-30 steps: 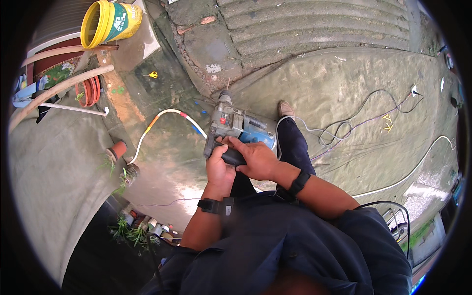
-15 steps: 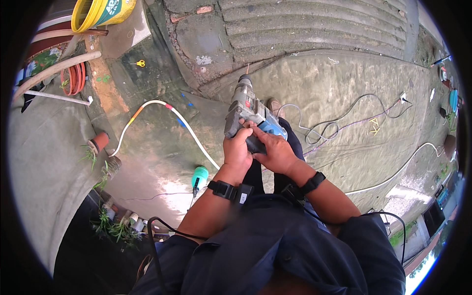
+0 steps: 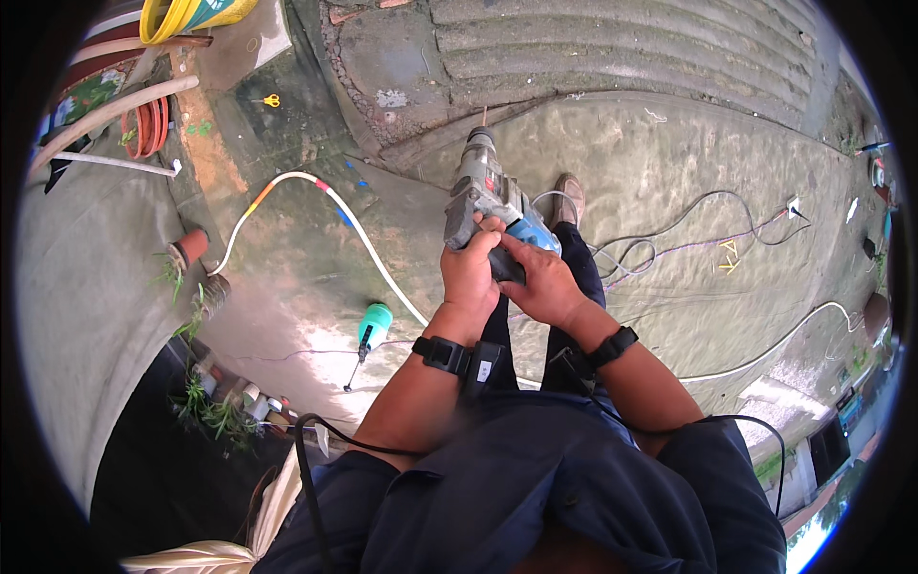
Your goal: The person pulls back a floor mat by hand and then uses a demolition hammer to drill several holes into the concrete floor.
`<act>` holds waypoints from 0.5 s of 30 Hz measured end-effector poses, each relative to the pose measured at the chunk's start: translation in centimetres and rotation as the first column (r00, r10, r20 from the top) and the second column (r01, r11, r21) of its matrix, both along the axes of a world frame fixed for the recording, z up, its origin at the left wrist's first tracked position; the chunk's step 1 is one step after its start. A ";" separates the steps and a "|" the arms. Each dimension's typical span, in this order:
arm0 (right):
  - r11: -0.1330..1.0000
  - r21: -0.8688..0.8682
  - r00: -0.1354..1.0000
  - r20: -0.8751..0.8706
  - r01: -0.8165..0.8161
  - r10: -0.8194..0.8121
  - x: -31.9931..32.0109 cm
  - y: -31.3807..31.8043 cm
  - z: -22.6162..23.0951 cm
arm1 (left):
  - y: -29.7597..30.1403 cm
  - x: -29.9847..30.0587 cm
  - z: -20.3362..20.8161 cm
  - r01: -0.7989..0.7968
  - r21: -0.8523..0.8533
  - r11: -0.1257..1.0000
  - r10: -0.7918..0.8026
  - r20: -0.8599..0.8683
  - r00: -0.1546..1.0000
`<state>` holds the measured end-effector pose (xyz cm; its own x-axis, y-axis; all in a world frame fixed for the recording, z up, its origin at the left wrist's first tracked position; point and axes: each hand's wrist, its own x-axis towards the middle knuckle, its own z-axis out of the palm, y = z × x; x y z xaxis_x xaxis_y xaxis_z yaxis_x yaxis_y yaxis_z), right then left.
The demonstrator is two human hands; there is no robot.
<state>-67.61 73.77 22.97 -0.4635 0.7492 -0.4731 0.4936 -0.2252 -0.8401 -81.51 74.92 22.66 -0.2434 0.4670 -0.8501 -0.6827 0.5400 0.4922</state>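
A grey and blue power drill [image 3: 475,191] with a thin bit is in front of my body, its nose pointing away from me. My left hand [image 3: 467,275] is closed round its dark rear handle, thumb on top. From the right, my right hand [image 3: 550,289] wraps the same handle area beside the blue housing, with its fingers near the left thumb. The hands partly hide the handle, and I cannot see the trigger. From the drill's right side a grey power cord [image 3: 688,209] loops over the ground to a white socket piece [image 3: 793,206].
A white hose [image 3: 375,256] curves across the ground at left, near a teal spray bottle [image 3: 379,318]. Yellow scissors [image 3: 272,100], a yellow bucket [image 3: 156,27] and a terracotta pot [image 3: 192,247] are further left. Ridged concrete [image 3: 612,53] rises ahead. Yellow pieces [image 3: 730,256] lie right.
My right shoe and leg have come further forward and right, out from behind the drill. Both hands keep hold of the drill, which has shifted only slightly in the picture.
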 end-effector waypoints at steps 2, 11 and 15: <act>1.000 0.008 1.000 0.012 -0.015 0.015 0.7 0.1 -0.2 | 0.4 0.9 0.3 0.005 -0.014 1.000 -0.005 -0.025 1.000; 0.999 0.044 1.000 -0.021 0.006 -0.005 2.3 1.2 -0.6 | 1.6 2.3 -0.1 0.023 0.020 1.000 -0.023 -0.022 0.999; 1.000 -0.001 1.000 -0.019 0.014 -0.014 2.3 2.0 -0.3 | 2.4 2.4 -0.1 0.035 0.002 0.999 -0.035 -0.042 0.999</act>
